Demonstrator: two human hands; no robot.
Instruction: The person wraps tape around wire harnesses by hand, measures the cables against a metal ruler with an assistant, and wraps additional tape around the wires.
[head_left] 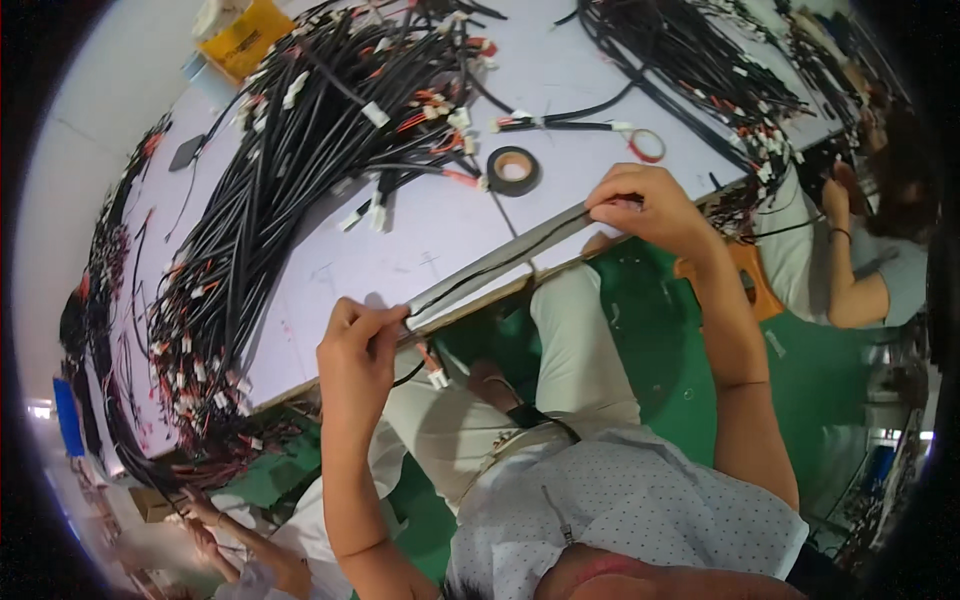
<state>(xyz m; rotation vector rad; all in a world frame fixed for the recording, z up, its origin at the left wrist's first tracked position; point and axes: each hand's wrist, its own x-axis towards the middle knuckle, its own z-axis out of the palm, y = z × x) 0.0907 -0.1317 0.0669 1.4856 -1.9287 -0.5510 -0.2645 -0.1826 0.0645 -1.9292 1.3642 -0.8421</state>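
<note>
At the near edge of the table, a long flat grey strip (500, 262) with a thin, wavy black line along it is stretched between my hands. My left hand (360, 345) pinches its lower left end with thumb and finger. My right hand (650, 210) grips the upper right end, its fingers closed. Below my left hand hangs a cable end with white connectors (437, 377). Just beyond the strip lies a roll of black tape (513, 171), with a red tape ring (648, 146) farther right.
A large heap of black cables (290, 150) with white connectors covers the table's left half. Another cable bundle (680, 70) lies at the far right. A yellow bag (243, 38) stands at the back left. Other people (850, 240) sit at the right and lower left, near an orange stool (752, 280).
</note>
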